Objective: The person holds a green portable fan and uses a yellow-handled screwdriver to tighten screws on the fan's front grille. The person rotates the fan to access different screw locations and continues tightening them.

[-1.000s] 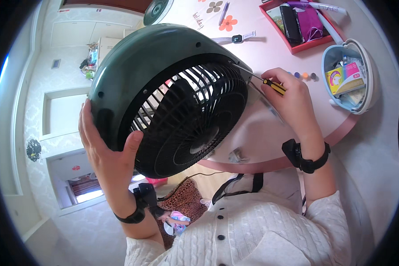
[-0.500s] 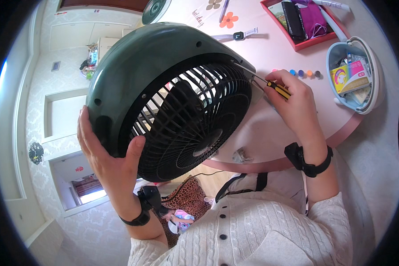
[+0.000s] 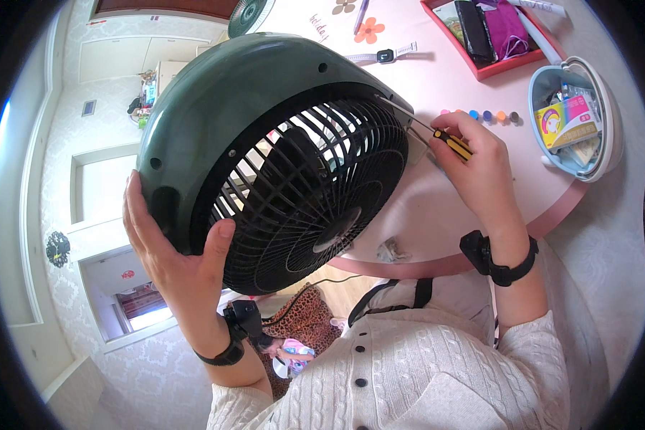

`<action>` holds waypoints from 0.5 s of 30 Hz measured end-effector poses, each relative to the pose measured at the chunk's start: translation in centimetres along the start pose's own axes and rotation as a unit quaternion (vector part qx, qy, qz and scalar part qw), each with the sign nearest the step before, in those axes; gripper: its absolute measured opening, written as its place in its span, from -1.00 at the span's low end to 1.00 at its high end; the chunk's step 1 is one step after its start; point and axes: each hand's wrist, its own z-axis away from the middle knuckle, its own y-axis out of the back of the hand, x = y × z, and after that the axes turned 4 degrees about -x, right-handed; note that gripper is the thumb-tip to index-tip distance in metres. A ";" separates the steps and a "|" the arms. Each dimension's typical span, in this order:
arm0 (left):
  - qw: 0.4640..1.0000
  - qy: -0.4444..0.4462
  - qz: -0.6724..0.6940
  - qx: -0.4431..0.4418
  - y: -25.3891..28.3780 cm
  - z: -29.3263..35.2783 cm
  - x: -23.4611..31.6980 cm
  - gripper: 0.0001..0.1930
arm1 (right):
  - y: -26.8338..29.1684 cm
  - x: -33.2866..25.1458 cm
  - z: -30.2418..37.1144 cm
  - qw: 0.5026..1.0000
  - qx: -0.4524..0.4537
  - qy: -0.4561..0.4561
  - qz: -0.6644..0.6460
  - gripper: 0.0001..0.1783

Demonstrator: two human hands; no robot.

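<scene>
A large fan [image 3: 222, 107] with a dark green shell and black slatted grille leans over the pink table, its grille side turned toward me. My left hand [image 3: 175, 240] is wrapped round the lower left edge of the shell, thumb against the grille. Between the fingers of my right hand [image 3: 473, 158] is a screwdriver [image 3: 451, 142] with a yellow and black handle. Its long shaft points up and left, and the tip meets the grille's upper right rim beside the green shell. The tip's exact seat is too small to tell.
On the table [image 3: 437, 222] lie a white-strapped watch [image 3: 385, 56], small paint pots [image 3: 487, 116] and a crumpled clear bag [image 3: 392, 251]. To the right are a red box [image 3: 509, 68] of pouches and a light blue basket [image 3: 541, 118] of packages. A cord [image 3: 322, 282] hangs below the fan.
The fan has tilted very slightly. My right hand and the screwdriver have shifted only a little, the handle seeming turned a bit; both grips are the same.
</scene>
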 end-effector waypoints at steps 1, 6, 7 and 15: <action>1.000 -0.001 -0.001 0.000 0.0 0.0 0.0 0.03 | 0.0 0.0 0.0 1.000 0.002 0.004 0.004 -0.78; 1.000 0.002 -0.005 0.001 -0.1 0.1 0.0 0.04 | -0.4 0.1 0.0 0.999 0.032 0.040 0.005 -0.82; 1.000 0.001 -0.006 0.002 -0.1 0.1 0.0 0.04 | -0.4 0.2 0.1 0.998 0.036 0.053 0.021 -0.82; 1.000 -0.005 -0.006 0.005 -0.1 0.2 -0.2 0.05 | -1.7 -0.4 0.8 0.985 0.070 0.131 0.085 -0.81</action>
